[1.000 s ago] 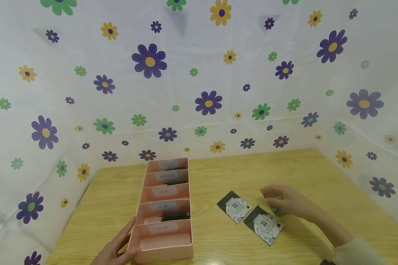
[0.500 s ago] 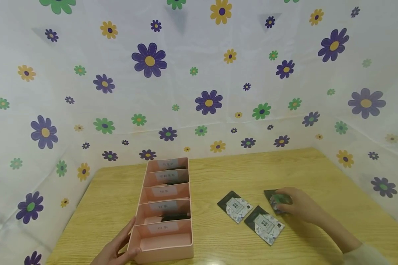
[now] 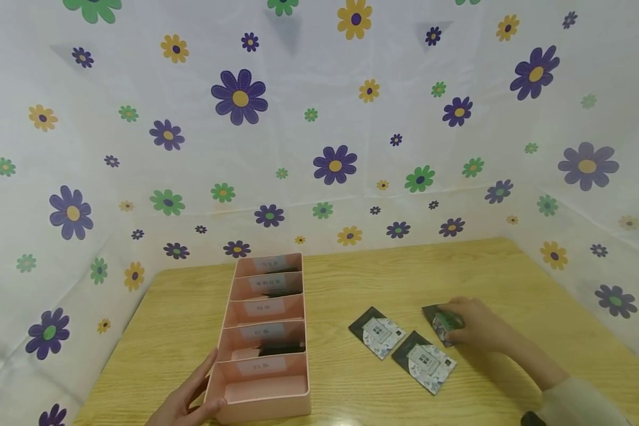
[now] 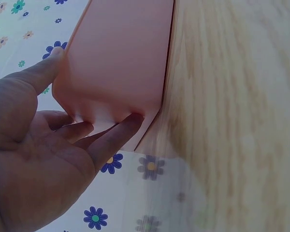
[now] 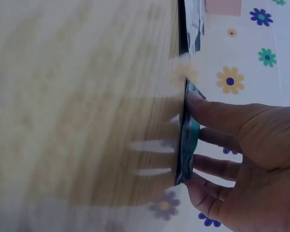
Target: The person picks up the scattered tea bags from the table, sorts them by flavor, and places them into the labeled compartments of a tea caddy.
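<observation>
In the head view, my left hand (image 3: 189,395) rests at the near left corner of a long pink divided box (image 3: 263,408), fingers along its side and thumb on the front wall. The left wrist view shows the left hand (image 4: 53,150) with fairly straight fingers touching the pink box (image 4: 118,53). My right hand (image 3: 476,325) pinches a dark and green sachet (image 3: 442,325) at the table's right. In the right wrist view, thumb and fingers hold opposite edges of the sachet (image 5: 187,140). Two grey and black sachets, one farther left (image 3: 381,337) and one nearer (image 3: 428,364), lie flat.
The box has several labelled compartments in a row; dark items (image 3: 282,348) show in some of them, and the front one is bare. A wooden table (image 3: 362,278) carries everything. White flowered cloth (image 3: 293,136) stands round the back and sides.
The right hand has shifted slightly right on the table and now grips the green sachet, more of which shows. The left hand and box have stayed in place.
</observation>
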`<action>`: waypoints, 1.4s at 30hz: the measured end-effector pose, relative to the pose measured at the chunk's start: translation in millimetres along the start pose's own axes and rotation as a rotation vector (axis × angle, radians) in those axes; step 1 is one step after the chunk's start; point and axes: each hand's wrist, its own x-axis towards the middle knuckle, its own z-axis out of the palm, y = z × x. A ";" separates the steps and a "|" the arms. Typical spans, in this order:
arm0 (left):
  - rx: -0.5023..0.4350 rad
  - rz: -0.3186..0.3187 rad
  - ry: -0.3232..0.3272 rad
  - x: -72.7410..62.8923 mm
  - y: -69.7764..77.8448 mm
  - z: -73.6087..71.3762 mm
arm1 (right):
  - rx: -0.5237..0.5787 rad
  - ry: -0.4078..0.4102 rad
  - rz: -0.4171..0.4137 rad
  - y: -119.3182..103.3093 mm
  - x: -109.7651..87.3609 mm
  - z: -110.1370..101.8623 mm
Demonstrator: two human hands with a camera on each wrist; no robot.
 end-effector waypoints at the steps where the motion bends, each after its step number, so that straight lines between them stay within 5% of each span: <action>1: -0.003 -0.002 0.002 -0.1 -0.2 0.0 | 0.000 -0.010 0.000 0.3 1.0 -1.0; 11: -0.023 -0.013 0.008 -0.5 -1.9 0.4 | 0.002 0.007 0.076 -3.2 14.2 0.9; 19: -0.028 -0.007 0.008 -0.2 -3.1 0.2 | -0.034 -0.012 0.246 -10.3 24.3 4.9; 27: -0.027 0.023 0.000 0.0 -4.9 0.0 | 0.014 0.012 0.258 -7.0 27.5 8.9; 30: -0.026 0.018 0.002 -0.1 -5.0 -0.1 | 0.033 0.060 0.180 -7.2 27.5 4.3; 34: -0.026 0.010 -0.001 0.0 -4.2 0.0 | 0.032 0.077 -0.078 -7.2 28.1 -4.9; 38: -0.026 -0.001 0.001 0.0 -2.8 0.2 | 0.063 -0.073 -0.234 -8.1 26.4 -12.5; 42: -0.024 0.000 -0.004 0.4 -1.4 0.1 | 0.092 -0.221 -0.225 -9.3 22.9 -13.6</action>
